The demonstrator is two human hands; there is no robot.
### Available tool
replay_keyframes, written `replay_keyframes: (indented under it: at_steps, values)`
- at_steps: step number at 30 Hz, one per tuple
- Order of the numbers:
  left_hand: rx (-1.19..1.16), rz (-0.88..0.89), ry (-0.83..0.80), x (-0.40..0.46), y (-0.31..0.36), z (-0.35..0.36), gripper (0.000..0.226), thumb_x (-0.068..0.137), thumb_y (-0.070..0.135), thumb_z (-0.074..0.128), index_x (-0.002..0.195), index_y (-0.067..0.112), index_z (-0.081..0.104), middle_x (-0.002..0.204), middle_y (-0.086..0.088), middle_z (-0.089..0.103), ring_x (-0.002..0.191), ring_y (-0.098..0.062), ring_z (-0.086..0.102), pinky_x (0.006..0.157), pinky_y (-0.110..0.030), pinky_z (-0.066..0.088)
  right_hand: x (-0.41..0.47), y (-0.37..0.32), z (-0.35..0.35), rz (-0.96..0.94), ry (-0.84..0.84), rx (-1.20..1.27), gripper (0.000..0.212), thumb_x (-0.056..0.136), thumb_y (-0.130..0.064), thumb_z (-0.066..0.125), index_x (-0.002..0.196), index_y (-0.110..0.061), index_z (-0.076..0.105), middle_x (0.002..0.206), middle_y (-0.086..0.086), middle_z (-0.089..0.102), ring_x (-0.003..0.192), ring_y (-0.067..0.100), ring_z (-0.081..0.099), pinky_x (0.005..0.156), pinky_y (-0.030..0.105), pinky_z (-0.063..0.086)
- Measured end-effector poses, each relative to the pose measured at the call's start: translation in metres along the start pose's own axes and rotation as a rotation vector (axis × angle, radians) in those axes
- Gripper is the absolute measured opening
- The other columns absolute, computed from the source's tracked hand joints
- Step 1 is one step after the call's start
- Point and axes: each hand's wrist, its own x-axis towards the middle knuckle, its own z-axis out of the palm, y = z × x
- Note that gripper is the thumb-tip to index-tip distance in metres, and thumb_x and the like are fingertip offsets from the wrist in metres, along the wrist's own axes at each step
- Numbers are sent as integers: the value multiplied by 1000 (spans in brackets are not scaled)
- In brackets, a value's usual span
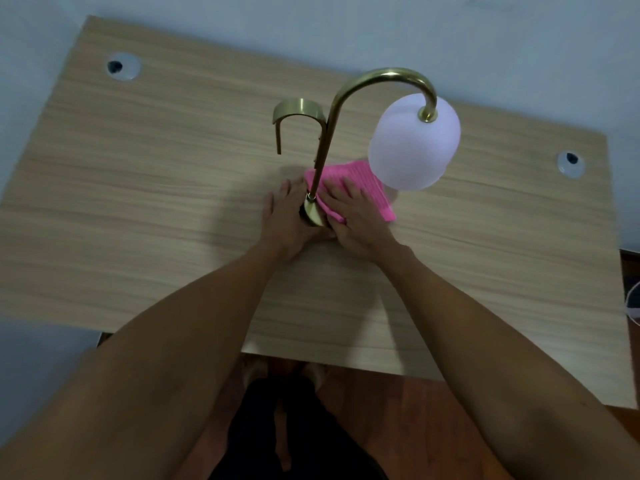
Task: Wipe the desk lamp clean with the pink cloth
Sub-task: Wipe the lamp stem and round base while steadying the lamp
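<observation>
A brass desk lamp (346,95) stands in the middle of the wooden desk (138,209), with a curved neck, a flat hook-shaped handle and a white bell shade (412,147) hanging on the right. The pink cloth (367,183) lies over its round base (313,213), mostly hidden. My right hand (360,220) lies flat on the cloth, its straight fingers pressing it onto the base. My left hand (287,220) rests against the base from the left, fingers pointing away from me.
Two round cable holes sit in the desk, one at the far left (123,66) and one at the right (569,163). A pale wall runs behind the desk. Wooden floor and my legs show below the near edge.
</observation>
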Motion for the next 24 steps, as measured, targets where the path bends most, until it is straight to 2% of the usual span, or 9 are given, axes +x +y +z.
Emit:
replay_keyframes:
  at_steps: [3,5,8,9,11,15,17,21,24]
  values:
    - [-2,6,16,1,-1,1,123,62,65,82,160,24,20,168,0,23,158,-18,5,125,-45,-8,-19,14,-9,-48,33,35,55,105,-27,39,160,-25,36,168,0,29,160,25,9,130,50,4]
    - [-17,7,19,1,-2,1,122,63,60,85,160,24,20,169,0,21,158,-17,3,124,-42,-11,-21,18,-19,35,72,92,52,107,-16,45,158,-25,40,168,-2,30,160,22,10,131,46,4]
    - [-24,10,18,3,-3,2,122,63,60,84,160,24,21,169,0,21,158,-18,3,124,-44,-11,-5,6,-19,67,58,126,50,107,-18,43,158,-19,42,168,3,30,160,26,9,128,40,-6]
    - [-26,14,23,3,-3,3,122,63,61,84,160,24,21,169,-1,22,158,-19,4,124,-45,-10,-3,1,-15,28,32,109,52,106,-22,40,158,-19,41,168,4,30,160,27,8,128,42,-7]
    - [-25,22,29,3,-2,3,122,63,61,84,160,23,20,168,-3,23,158,-21,4,125,-47,-9,-10,-1,-8,-33,-7,73,55,103,-25,39,158,-20,40,168,4,30,160,28,9,130,51,0]
    - [-23,32,31,1,-3,2,120,64,62,83,160,25,21,169,-1,21,158,-20,4,125,-47,-9,-31,10,-19,34,8,125,53,106,-13,47,157,-26,42,167,-2,32,160,21,14,130,50,10]
    - [-35,33,34,1,-2,2,120,64,61,84,160,25,22,169,-1,21,158,-20,4,124,-46,-10,-23,5,-20,73,37,151,51,107,-13,45,157,-23,42,167,1,32,160,23,13,130,51,9]
    - [-22,20,19,1,1,1,120,66,59,83,160,21,19,169,-5,20,158,-22,4,125,-48,-9,-13,-12,-7,6,0,129,55,101,-18,39,156,-19,45,167,5,33,160,27,13,130,49,1]
    - [-12,33,23,0,1,1,119,67,61,82,160,21,19,169,-4,20,158,-22,4,126,-49,-8,-24,-5,-9,1,12,137,52,103,-14,41,154,-20,47,165,4,36,159,27,16,131,48,3]
